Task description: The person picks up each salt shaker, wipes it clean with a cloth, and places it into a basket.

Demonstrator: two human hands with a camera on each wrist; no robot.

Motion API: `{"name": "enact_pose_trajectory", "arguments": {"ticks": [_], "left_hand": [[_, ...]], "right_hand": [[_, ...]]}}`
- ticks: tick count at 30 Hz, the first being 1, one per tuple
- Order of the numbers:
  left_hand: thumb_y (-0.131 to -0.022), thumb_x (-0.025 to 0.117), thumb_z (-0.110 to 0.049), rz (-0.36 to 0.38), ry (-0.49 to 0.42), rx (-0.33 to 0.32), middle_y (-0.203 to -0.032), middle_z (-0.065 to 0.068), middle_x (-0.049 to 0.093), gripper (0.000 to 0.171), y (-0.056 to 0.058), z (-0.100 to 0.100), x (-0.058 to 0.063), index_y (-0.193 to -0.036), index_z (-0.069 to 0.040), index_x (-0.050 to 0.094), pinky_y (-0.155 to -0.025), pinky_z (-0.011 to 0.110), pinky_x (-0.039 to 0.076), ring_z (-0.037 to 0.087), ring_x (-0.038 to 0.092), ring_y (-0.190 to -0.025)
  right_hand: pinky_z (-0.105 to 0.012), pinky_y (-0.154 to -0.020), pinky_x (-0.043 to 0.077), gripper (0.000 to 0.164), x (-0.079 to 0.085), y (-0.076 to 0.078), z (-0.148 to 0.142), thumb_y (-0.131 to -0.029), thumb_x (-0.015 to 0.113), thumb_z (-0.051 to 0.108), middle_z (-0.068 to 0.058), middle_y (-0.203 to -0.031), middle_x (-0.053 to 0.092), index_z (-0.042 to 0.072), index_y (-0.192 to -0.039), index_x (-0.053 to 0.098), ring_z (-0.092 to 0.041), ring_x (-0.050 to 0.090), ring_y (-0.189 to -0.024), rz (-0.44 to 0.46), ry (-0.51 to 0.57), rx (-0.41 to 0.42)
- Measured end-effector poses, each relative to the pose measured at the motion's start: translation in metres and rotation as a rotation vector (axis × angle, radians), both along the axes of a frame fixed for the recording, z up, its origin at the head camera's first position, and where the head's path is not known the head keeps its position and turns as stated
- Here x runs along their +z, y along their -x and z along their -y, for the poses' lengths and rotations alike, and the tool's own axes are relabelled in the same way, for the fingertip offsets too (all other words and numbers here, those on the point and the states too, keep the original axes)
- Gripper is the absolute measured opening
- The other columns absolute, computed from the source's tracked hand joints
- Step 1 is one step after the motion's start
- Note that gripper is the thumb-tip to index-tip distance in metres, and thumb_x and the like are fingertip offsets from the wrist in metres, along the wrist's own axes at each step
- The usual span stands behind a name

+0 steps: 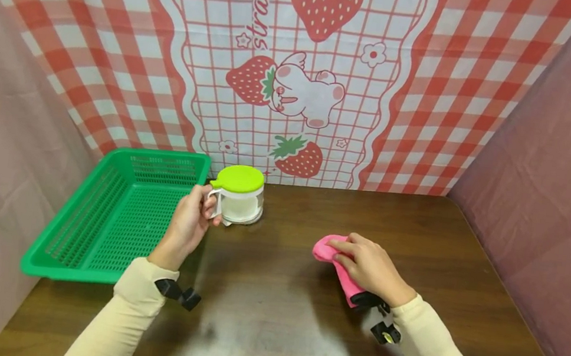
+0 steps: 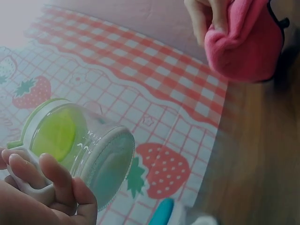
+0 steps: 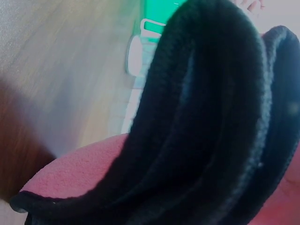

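My left hand (image 1: 192, 217) grips the white handle of a clear seasoning jar (image 1: 247, 206) with a lime-green lid, just right of the green basket. White contents show through its wall in the head view. The left wrist view shows the jar's underside (image 2: 112, 164). At the right, my right hand (image 1: 371, 266) pinches a folded pink cloth (image 1: 350, 284) with black edging above the table. Its dark folds (image 3: 201, 122) fill much of the right wrist view and hide most of that hand.
A green plastic basket (image 1: 123, 149) with perforated sides stands at the left of the brown wooden table (image 1: 260, 294). Behind hangs a red-and-white checked strawberry curtain (image 1: 437, 72). A partly seen teal-and-white object (image 2: 161, 213) is at the left wrist view's bottom; its kind is unclear.
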State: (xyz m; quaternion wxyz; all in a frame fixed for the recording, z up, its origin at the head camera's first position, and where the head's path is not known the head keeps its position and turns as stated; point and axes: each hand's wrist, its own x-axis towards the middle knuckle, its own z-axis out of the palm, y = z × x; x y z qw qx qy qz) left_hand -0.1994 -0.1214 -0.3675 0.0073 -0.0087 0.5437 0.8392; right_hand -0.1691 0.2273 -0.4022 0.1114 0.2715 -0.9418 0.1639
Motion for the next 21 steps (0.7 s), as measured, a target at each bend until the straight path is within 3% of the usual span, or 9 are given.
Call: {"name": "enact_pose_trajectory", "arguments": {"ticks": [15,21], "left_hand": [[-0.101,0.03,-0.02,-0.056,0.018,0.041,-0.056,-0.006,0.034,0.039,0.016,0.053,0.011,-0.063,-0.015,0.035,-0.052,0.022,0.039,0.01,0.035,-0.053],[-0.102,0.027,-0.02,-0.107,-0.069,0.027,-0.055,-0.008,0.037,0.039,0.023,0.077,0.01,-0.064,-0.017,0.038,-0.053,0.022,0.037,0.009,0.035,-0.053]], "right_hand": [[-0.028,-0.063,0.039,0.031,-0.002,0.0,0.0,-0.084,0.073,0.016,0.0,-0.083,0.056,0.014,-0.115,0.072,-0.01,0.048,-0.067,-0.006,-0.032,-0.006],[-0.029,-0.063,0.041,0.03,0.0,0.003,0.002,-0.084,0.074,0.016,0.0,-0.083,0.057,0.015,-0.114,0.073,-0.011,0.05,-0.068,-0.031,-0.03,0.013]]}}
